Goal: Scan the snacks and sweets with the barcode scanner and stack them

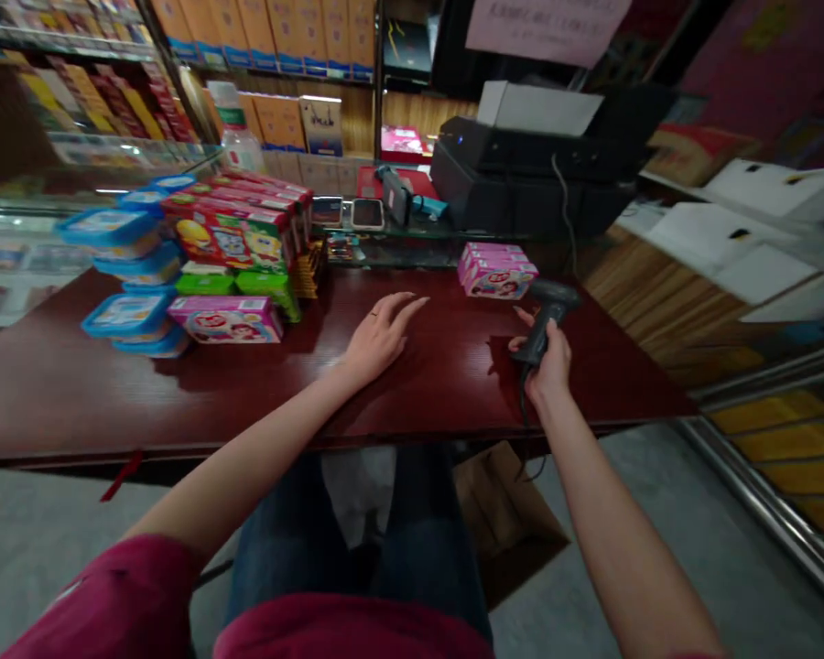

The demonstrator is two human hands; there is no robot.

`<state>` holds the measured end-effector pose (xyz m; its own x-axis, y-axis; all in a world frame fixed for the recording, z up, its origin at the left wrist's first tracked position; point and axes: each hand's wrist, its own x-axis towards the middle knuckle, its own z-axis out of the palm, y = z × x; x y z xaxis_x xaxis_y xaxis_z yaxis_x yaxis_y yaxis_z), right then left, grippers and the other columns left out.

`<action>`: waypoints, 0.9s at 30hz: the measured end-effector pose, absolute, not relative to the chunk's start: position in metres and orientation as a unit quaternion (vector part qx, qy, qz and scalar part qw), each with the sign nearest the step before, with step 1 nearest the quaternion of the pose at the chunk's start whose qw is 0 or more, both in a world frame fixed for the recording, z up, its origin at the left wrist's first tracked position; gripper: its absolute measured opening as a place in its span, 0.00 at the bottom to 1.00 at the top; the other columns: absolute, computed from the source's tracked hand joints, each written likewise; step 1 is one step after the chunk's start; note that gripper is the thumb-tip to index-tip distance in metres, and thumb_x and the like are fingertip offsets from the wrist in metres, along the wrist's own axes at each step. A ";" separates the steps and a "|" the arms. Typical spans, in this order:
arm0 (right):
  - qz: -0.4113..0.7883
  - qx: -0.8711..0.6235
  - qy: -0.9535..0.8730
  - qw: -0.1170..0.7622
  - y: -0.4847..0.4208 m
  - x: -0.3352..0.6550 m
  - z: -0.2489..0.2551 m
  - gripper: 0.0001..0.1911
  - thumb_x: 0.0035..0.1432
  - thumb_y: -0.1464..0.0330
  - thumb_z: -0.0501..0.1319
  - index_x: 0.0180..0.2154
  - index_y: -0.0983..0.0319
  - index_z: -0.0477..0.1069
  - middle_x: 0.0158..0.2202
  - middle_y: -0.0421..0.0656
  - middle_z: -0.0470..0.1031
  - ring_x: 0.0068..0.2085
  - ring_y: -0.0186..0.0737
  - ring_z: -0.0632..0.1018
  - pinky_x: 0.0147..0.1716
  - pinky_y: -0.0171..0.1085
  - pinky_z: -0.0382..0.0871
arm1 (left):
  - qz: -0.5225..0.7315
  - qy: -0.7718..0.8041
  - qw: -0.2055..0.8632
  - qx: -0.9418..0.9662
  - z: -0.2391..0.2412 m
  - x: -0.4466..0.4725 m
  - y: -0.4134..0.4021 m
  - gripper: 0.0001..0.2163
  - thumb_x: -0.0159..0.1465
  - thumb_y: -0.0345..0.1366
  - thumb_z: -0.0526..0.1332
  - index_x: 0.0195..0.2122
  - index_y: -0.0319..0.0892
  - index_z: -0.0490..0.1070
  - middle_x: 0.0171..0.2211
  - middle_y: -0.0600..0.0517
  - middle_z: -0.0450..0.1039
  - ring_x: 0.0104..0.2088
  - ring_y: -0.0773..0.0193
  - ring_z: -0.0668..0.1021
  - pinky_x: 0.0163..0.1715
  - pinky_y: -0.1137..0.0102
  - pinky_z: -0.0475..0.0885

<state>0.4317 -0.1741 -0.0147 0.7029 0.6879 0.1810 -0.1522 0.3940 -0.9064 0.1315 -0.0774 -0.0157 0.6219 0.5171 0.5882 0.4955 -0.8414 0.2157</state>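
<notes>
Black scanner (544,320) in right hand (553,363), curled pistol-style presumably for easy aiming; empty, loosely spread left hand (377,337) at table (446,384).

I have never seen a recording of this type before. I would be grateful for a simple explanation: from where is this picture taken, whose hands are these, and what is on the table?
There is no robot here. A person wears a camera on the head, looking forward and down, so the two bare arms coming from below are that person's own.

The right hand holds a dark handheld barcode scanner with a cable. The left hand holds nothing; its fingers are spread over the dark red table.

On the table's left side are blue-lidded tubs, red boxes, green packs and a pink box. More pink boxes stand near the scanner.
</notes>
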 end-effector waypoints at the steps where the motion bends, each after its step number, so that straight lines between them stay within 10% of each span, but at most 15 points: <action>1: 0.254 -0.491 -0.273 0.787 -0.172 0.443 -0.015 0.23 0.53 0.50 0.69 0.44 0.58 0.73 0.51 0.47 0.86 0.20 0.30 0.78 0.19 0.31 0.73 | 0.330 0.269 0.035 0.904 -0.018 0.164 -0.069 0.36 0.66 0.24 0.57 0.76 0.46 0.55 0.71 0.41 0.61 0.72 0.50 0.66 0.72 0.51 0.67; 11: 0.198 -0.542 -0.275 0.769 -0.153 0.467 -0.016 0.25 0.54 0.50 0.71 0.47 0.57 0.70 0.59 0.51 0.82 0.21 0.31 0.80 0.20 0.32 0.75 | 0.376 0.285 0.019 0.881 -0.017 0.327 0.011 0.33 0.66 0.25 0.61 0.74 0.41 0.60 0.78 0.39 0.52 0.80 0.45 0.51 0.76 0.45 0.53; 17: 0.173 -0.545 -0.282 0.770 -0.167 0.459 -0.006 0.21 0.55 0.51 0.70 0.44 0.59 0.75 0.56 0.50 0.84 0.20 0.29 0.77 0.18 0.31 0.69 | 0.373 0.257 0.031 0.891 -0.014 0.303 0.004 0.19 0.74 0.31 0.57 0.65 0.44 0.71 0.63 0.41 0.76 0.64 0.50 0.75 0.65 0.53 0.71; 27: 0.377 -0.505 -0.380 0.677 -0.182 0.421 0.000 0.23 0.55 0.50 0.68 0.44 0.60 0.78 0.51 0.53 0.86 0.18 0.32 0.76 0.16 0.34 0.68 | 0.424 0.380 0.044 0.821 -0.023 0.170 0.018 0.21 0.69 0.25 0.57 0.60 0.49 0.74 0.55 0.46 0.75 0.56 0.55 0.77 0.58 0.62 0.76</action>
<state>0.4207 -0.1818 0.0005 0.4270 0.8944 0.1328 -0.1268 0.2046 -0.9706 0.1699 0.0177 -0.0233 0.3517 0.6608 0.6630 0.5863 -0.7077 0.3943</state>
